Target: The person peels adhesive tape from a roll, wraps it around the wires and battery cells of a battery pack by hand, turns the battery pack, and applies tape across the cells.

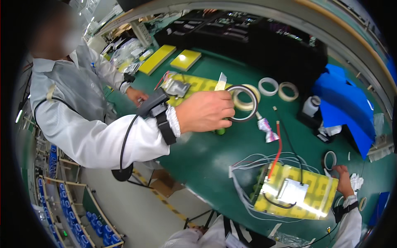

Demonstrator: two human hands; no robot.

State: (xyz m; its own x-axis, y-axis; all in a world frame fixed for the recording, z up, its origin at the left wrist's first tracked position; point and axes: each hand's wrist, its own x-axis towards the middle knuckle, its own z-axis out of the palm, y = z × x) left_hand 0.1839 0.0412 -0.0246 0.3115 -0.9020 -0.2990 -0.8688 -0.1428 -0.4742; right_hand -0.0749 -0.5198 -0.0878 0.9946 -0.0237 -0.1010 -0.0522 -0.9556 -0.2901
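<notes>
Nearest, the left hand [202, 230] shows only dimly at the lower edge beside a white sleeve; I cannot tell how its fingers are set.

One yellow-wrapped battery pack [317, 191] lies just left of the right hand's [344, 180] fingers, its right end beside them, bearing one silver plate [292, 191]. Those fingers are bent together against one dark-rimmed tape roll [325, 162]; whether they pinch it I cannot tell. One crumpled white tissue [356, 182] sits just right of them. Left of the fingers, one thick red cable [279, 144] and one long black cable [288, 134] rise from the pack, and several thin white wires [244, 194] loop around its left side.

Farther off, a co-worker's near hand [204, 111] grips one dark-rimmed ring of tape [255, 113], beyond and left of the right fingers. Three pale tape rolls [269, 94] stand by that ring, and one white bottle [309, 108] to their right. Beyond that hand lie a second yellow pack [203, 84] and two yellow slabs [158, 60].
</notes>
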